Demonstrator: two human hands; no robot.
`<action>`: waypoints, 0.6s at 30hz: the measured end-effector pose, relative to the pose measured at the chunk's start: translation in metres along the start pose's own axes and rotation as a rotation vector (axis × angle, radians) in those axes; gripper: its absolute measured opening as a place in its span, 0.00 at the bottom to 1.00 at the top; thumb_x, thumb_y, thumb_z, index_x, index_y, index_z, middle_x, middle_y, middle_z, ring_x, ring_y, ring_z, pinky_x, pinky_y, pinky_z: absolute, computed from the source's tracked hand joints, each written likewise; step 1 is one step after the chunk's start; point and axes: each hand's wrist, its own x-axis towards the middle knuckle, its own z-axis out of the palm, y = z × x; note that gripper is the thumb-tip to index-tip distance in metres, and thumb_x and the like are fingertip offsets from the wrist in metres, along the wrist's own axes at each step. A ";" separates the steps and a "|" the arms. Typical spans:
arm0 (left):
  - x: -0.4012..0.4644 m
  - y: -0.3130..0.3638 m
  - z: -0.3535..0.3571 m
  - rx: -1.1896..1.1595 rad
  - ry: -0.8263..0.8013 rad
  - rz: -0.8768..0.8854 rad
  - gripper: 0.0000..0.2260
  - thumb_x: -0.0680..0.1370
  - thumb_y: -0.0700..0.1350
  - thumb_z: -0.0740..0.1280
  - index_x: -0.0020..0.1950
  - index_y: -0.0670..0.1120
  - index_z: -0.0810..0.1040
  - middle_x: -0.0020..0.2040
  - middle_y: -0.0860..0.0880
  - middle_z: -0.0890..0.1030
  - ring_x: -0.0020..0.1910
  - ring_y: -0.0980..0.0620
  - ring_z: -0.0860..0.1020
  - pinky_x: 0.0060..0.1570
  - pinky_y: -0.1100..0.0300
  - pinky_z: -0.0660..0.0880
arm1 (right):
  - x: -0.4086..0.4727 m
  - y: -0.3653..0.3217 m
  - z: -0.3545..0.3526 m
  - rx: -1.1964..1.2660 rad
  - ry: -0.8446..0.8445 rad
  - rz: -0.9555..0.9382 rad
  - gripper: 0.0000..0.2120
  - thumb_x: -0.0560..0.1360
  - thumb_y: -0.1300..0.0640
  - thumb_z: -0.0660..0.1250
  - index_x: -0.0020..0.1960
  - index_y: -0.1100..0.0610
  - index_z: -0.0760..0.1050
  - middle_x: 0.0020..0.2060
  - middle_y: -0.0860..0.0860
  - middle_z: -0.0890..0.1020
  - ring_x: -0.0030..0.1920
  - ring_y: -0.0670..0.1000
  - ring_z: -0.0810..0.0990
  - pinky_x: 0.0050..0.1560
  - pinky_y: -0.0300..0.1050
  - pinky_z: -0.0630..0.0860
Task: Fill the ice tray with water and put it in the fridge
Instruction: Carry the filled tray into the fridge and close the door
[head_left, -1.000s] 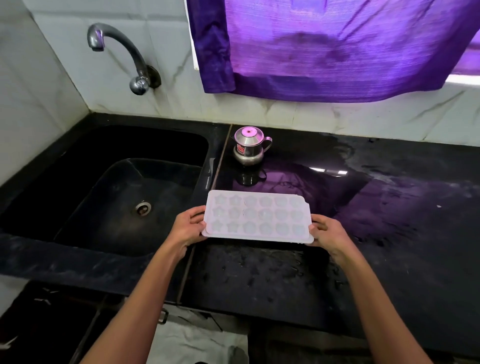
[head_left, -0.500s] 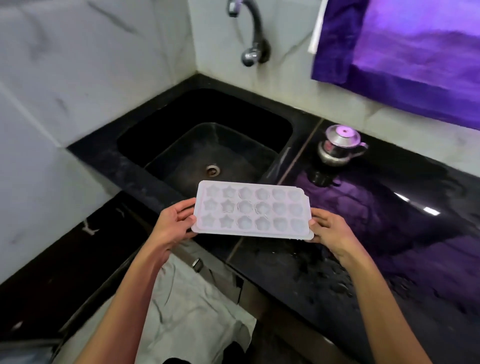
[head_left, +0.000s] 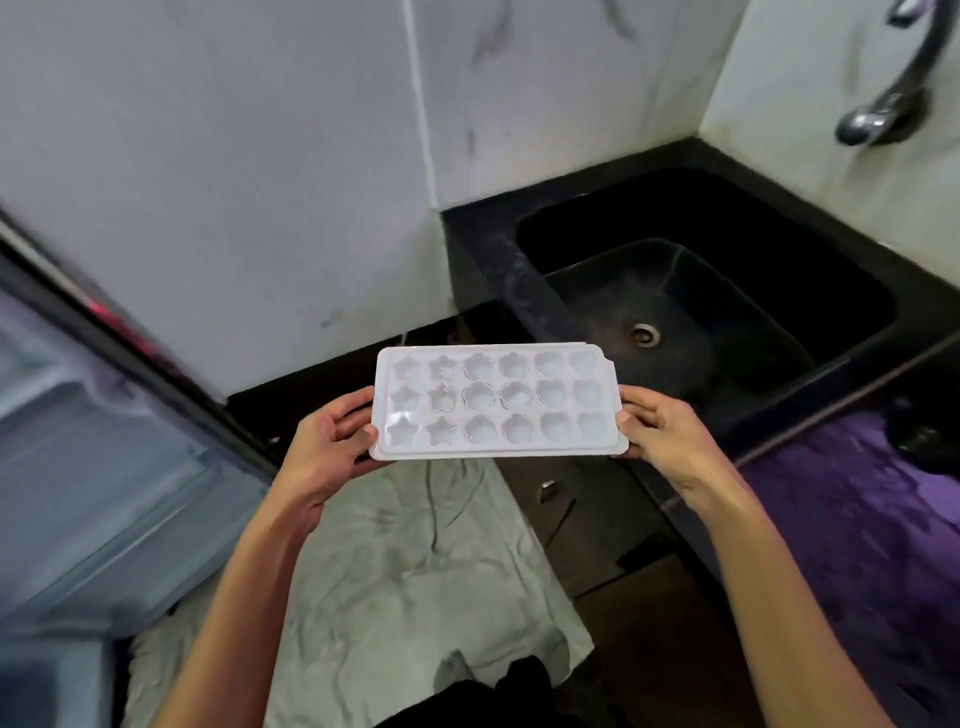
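A white ice tray (head_left: 497, 401) with star and flower shaped cells is held level in the air, in front of the counter's left end. My left hand (head_left: 327, 447) grips its left short edge, thumb on top. My right hand (head_left: 657, 431) grips the right short edge the same way. The cells look glossy, as if holding water. The fridge (head_left: 93, 467), grey and blurred, stands at the left with its door seal (head_left: 130, 353) facing me.
The black sink (head_left: 717, 312) with its drain sits behind the tray to the right, the tap (head_left: 893, 88) above it. The black countertop (head_left: 857, 519) runs along the right. A pale cloth (head_left: 415, 587) lies on the floor below. A white marble wall (head_left: 234, 182) fills the back.
The view has swung left from the sink toward the fridge. Both hands have carried the tray off the counter and leftward; the steel pot and purple curtain have left the view.
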 end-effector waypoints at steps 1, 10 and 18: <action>-0.007 -0.004 -0.016 -0.011 0.029 -0.004 0.16 0.79 0.31 0.60 0.61 0.49 0.74 0.50 0.54 0.82 0.40 0.60 0.82 0.36 0.64 0.80 | -0.001 -0.004 0.015 -0.026 -0.026 -0.005 0.14 0.79 0.63 0.62 0.63 0.54 0.75 0.51 0.50 0.82 0.53 0.49 0.80 0.49 0.47 0.81; -0.077 -0.051 -0.136 -0.131 0.278 -0.073 0.16 0.80 0.33 0.60 0.63 0.49 0.74 0.54 0.50 0.82 0.43 0.56 0.81 0.41 0.62 0.78 | -0.010 -0.024 0.142 -0.184 -0.310 -0.050 0.17 0.79 0.63 0.62 0.67 0.56 0.72 0.50 0.48 0.81 0.55 0.50 0.79 0.56 0.50 0.78; -0.143 -0.096 -0.221 -0.290 0.615 -0.121 0.17 0.79 0.32 0.60 0.64 0.49 0.74 0.53 0.53 0.83 0.45 0.57 0.81 0.41 0.62 0.76 | -0.003 -0.047 0.285 -0.291 -0.688 -0.074 0.15 0.79 0.66 0.61 0.64 0.57 0.74 0.42 0.50 0.80 0.47 0.47 0.79 0.42 0.38 0.79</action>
